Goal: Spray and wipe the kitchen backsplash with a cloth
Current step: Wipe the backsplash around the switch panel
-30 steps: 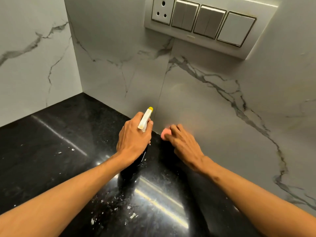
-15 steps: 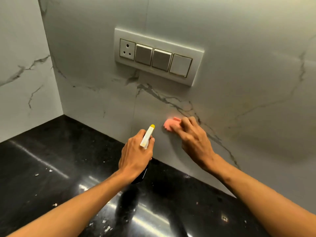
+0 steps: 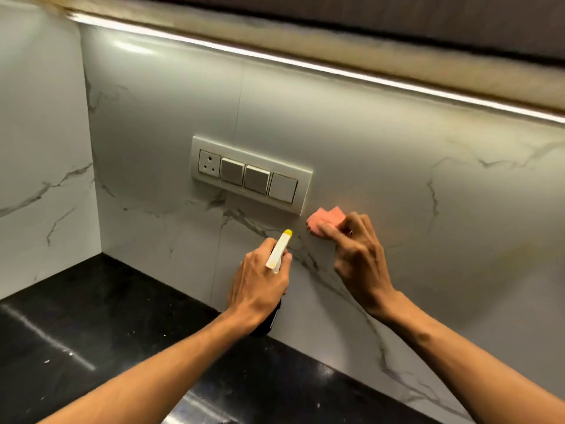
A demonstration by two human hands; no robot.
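Observation:
The white marble backsplash (image 3: 397,191) with grey veins fills the back wall. My right hand (image 3: 359,258) presses a small pink cloth (image 3: 325,221) flat against it, just below and right of the switch plate. My left hand (image 3: 260,286) grips a dark spray bottle (image 3: 269,322) with a white, yellow-tipped nozzle (image 3: 279,250) that points up toward the wall, a little left of the cloth. Most of the bottle's body is hidden behind my hand.
A cream switch plate (image 3: 250,174) with one socket and three switches sits on the wall above my hands. A glossy black countertop (image 3: 91,316) with white specks lies below. A marble side wall (image 3: 39,179) closes the left corner. A lit strip (image 3: 336,71) runs under the cabinet.
My right hand has carried the pink cloth up the wall from near the counter to beside the switch plate. My left hand has lifted the spray bottle off the counter. The view tilted upward.

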